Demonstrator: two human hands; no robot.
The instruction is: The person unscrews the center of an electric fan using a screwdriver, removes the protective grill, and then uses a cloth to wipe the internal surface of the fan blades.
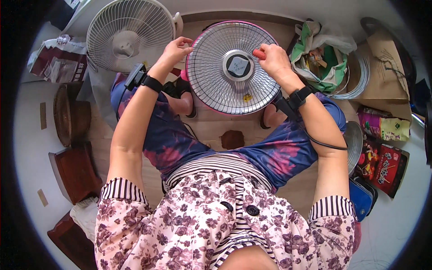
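A round dish-shaped electric heater (211,87) with a wire guard, silvery reflector and pink rim stands between my knees, facing up toward me. My left hand (176,52) is at its upper left rim, the fingers bent round the edge. Over the right part of the guard, my right hand (275,61) is closed on a red-handled tool (259,54); only the short red end shows, and its kind is hidden. At the middle of the guard sits a dark round badge with a silvery plate (238,66).
A white fan (123,47) stands at the far left. To the right are a green and white bag (330,74) of odds and ends, coiled wire (360,81), cardboard (382,67) and a red box (387,166). Wooden stools (74,173) line the left wall.
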